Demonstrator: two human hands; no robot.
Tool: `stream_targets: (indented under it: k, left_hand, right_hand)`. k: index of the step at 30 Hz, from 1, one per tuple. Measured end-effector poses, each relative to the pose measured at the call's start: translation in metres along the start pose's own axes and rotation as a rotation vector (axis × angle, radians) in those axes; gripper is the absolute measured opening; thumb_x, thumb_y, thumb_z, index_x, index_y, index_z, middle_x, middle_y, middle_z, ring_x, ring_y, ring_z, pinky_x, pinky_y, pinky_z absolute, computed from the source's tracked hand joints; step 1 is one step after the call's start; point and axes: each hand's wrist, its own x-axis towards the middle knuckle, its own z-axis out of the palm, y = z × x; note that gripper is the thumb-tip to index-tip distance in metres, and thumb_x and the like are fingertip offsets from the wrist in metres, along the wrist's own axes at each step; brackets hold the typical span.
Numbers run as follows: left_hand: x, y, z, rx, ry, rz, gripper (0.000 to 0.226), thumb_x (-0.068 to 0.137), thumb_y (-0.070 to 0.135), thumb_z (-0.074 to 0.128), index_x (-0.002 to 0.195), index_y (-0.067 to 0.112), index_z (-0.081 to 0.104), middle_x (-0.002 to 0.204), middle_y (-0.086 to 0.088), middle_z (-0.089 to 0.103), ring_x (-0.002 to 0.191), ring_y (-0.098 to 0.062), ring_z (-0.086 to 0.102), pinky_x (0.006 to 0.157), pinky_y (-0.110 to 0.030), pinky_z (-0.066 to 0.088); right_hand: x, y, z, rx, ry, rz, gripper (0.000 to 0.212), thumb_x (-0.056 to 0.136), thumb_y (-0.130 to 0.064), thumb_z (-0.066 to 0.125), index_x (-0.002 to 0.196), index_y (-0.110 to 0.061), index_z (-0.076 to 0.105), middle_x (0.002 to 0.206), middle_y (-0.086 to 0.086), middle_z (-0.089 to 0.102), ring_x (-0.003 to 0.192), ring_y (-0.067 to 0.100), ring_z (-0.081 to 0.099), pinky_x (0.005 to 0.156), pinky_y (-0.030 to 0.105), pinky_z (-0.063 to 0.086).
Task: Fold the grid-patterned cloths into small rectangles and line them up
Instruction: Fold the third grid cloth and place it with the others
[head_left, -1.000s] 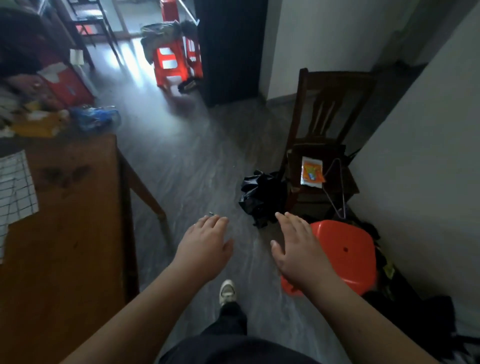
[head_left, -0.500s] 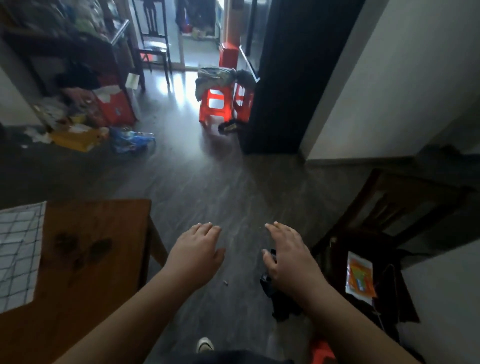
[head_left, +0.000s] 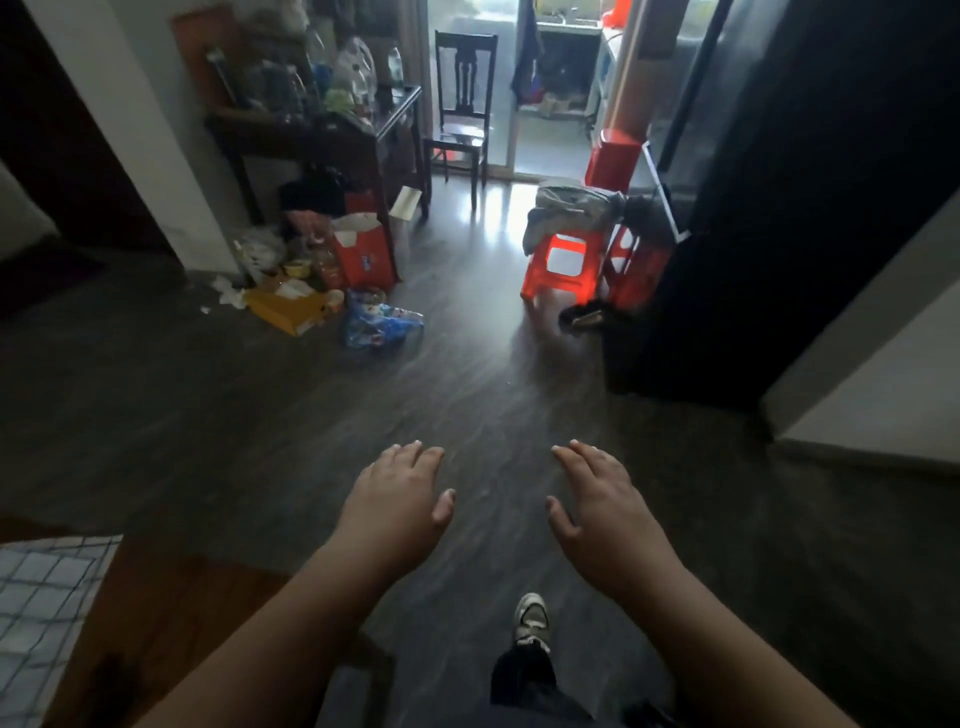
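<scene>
A white grid-patterned cloth (head_left: 39, 618) lies flat on the brown wooden table (head_left: 171, 613) at the lower left edge of the view; only part of it shows. My left hand (head_left: 397, 506) and my right hand (head_left: 597, 512) hover palm-down over the dark floor, fingers straight and spread, holding nothing. Both hands are well to the right of the cloth and apart from the table.
Orange plastic stools (head_left: 566, 265) with grey clothes on them stand ahead on the right beside a tall black cabinet (head_left: 769, 208). Clutter, a red box (head_left: 363, 254) and a blue bag (head_left: 379, 319) lie on the floor ahead left. A dark chair (head_left: 462, 135) stands by the doorway.
The view has swung up and left: the wooden chair and orange stool on the right are out of sight, the table has dropped to the lower left. Both hands stay open.
</scene>
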Motion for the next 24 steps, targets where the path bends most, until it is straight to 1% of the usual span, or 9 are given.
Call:
stream_targets:
  k: [5, 9, 12, 15, 19, 24]
  left_hand:
    - [0.134, 0.002, -0.03, -0.017, 0.016, -0.127, 0.065, 0.101, 0.051, 0.042, 0.158, 0.026, 0.025, 0.165, -0.003, 0.025, 0.153, -0.021, 0.02, 0.123, -0.036, 0.018]
    - [0.185, -0.025, -0.062, -0.07, 0.032, -0.284, 0.064, 0.102, 0.052, 0.041, 0.158, 0.026, 0.026, 0.165, -0.002, 0.025, 0.153, -0.021, 0.019, 0.122, -0.034, 0.016]
    - [0.211, -0.062, -0.082, -0.092, 0.061, -0.43, 0.062, 0.102, 0.051, 0.041, 0.157, 0.025, 0.027, 0.164, -0.002, 0.026, 0.152, -0.021, 0.021, 0.122, -0.035, 0.017]
    - [0.236, -0.1, -0.095, -0.133, 0.082, -0.553, 0.062, 0.101, 0.052, 0.042, 0.156, 0.026, 0.028, 0.164, -0.001, 0.028, 0.151, -0.021, 0.022, 0.121, -0.038, 0.023]
    - [0.274, -0.153, -0.11, -0.187, 0.112, -0.649, 0.062, 0.101, 0.053, 0.04, 0.156, 0.029, 0.025, 0.165, 0.003, 0.023, 0.152, -0.019, 0.018, 0.12, -0.04, 0.026]
    - [0.312, -0.243, -0.142, -0.223, 0.132, -0.732, 0.063, 0.102, 0.053, 0.039, 0.157, 0.028, 0.024, 0.166, 0.002, 0.021, 0.153, -0.02, 0.017, 0.12, -0.04, 0.025]
  right_hand:
    - [0.163, 0.014, -0.022, -0.053, -0.124, -0.133, 0.067, 0.1, -0.046, 0.048, 0.158, -0.029, 0.021, 0.166, -0.004, 0.018, 0.153, 0.015, 0.01, 0.122, 0.035, 0.018]
    - [0.272, -0.011, -0.038, -0.071, -0.173, -0.251, 0.066, 0.099, -0.045, 0.05, 0.157, -0.027, 0.025, 0.165, -0.002, 0.025, 0.152, 0.018, 0.015, 0.122, 0.035, 0.019]
    - [0.339, -0.047, -0.038, -0.085, -0.223, -0.38, 0.065, 0.099, -0.043, 0.051, 0.157, -0.024, 0.028, 0.163, -0.001, 0.029, 0.151, 0.019, 0.019, 0.123, 0.036, 0.021]
    - [0.396, -0.088, -0.025, -0.113, -0.271, -0.488, 0.065, 0.098, -0.04, 0.051, 0.157, -0.024, 0.026, 0.164, -0.001, 0.027, 0.152, 0.021, 0.017, 0.122, 0.038, 0.023]
    - [0.462, -0.154, 0.0, -0.156, -0.329, -0.625, 0.066, 0.096, -0.038, 0.05, 0.157, -0.028, 0.024, 0.165, -0.002, 0.023, 0.153, 0.021, 0.014, 0.122, 0.043, 0.027]
    - [0.529, -0.259, 0.035, -0.21, -0.399, -0.774, 0.069, 0.097, -0.039, 0.049, 0.158, -0.026, 0.02, 0.165, -0.001, 0.021, 0.153, 0.021, 0.012, 0.123, 0.042, 0.024]
